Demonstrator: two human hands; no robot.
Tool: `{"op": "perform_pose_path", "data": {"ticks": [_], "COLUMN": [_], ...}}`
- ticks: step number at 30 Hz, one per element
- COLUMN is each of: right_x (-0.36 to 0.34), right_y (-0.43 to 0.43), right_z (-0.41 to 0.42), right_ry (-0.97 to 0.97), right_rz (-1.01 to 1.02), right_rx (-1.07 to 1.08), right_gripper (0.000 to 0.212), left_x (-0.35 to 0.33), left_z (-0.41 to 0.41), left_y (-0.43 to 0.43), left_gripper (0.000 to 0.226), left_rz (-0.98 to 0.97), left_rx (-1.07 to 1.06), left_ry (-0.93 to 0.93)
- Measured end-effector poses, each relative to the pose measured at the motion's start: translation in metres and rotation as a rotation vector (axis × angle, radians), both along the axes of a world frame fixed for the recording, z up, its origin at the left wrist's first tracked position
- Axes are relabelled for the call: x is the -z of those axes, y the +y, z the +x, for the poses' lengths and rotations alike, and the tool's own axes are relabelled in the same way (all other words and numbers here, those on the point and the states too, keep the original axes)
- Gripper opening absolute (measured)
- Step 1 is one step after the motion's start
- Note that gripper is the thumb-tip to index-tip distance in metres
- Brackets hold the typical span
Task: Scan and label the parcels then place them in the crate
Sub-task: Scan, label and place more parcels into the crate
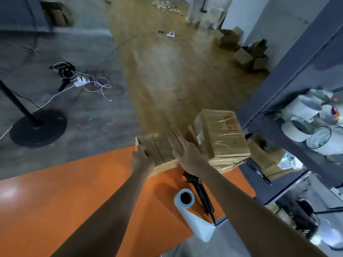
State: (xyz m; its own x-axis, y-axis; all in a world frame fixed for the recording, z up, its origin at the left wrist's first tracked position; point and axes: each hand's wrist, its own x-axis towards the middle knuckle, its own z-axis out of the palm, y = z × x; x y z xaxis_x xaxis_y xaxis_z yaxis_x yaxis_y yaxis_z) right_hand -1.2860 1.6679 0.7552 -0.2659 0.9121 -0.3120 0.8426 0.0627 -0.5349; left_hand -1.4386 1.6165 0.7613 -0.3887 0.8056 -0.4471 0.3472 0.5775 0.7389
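Note:
A flat brown cardboard parcel point(159, 149) lies at the far edge of the orange table point(74, 182). My left hand point(142, 160) grips its near left corner, fingers curled over the edge. My right hand point(187, 154) rests flat on the parcel's right side with straight fingers. Right of it stands a taller taped cardboard parcel point(220, 134) with a red mark on top, stacked on another box. A black handheld scanner point(200, 191) lies on the table under my right forearm. Beside it lies a white label roll point(189, 206), partly unrolled. No crate is visible.
A dark metal shelf point(289, 101) stands at the right, holding white rolls point(306, 123) and a cardboard box point(267, 154). On the floor to the left are a black stand base point(39, 127) and tangled cables point(83, 80). Open cardboard boxes point(248, 54) lie far right.

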Motion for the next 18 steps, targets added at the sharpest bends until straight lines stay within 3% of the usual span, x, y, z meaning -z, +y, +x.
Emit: {"op": "perform_pose_path", "data": {"ticks": [3,9,13,18], "right_x": [0.004,0.019,0.031,0.027], "right_y": [-0.001,-0.002,-0.008,-0.005], "right_z": [-0.008,-0.035,-0.054,-0.075], "right_ry": [-0.02,-0.11,-0.005,0.067], "right_rz": [-0.017,0.002,-0.162,-0.254], "right_rx": [0.005,-0.024,0.068,0.143], "right_gripper": [0.067,0.065,0.07,0.079], "left_x": [0.04,0.065,0.073,0.076], "left_z": [-0.024,-0.065,-0.09,-0.109], "left_y": [0.01,-0.005,-0.019,-0.029], "left_gripper": [0.015,0.024,0.037,0.025], "left_rz": [0.019,0.038,0.03,-0.029], "left_rx": [-0.021,-0.079,-0.14,-0.152], "left_ry": [0.087,0.09,0.104,0.043]}}
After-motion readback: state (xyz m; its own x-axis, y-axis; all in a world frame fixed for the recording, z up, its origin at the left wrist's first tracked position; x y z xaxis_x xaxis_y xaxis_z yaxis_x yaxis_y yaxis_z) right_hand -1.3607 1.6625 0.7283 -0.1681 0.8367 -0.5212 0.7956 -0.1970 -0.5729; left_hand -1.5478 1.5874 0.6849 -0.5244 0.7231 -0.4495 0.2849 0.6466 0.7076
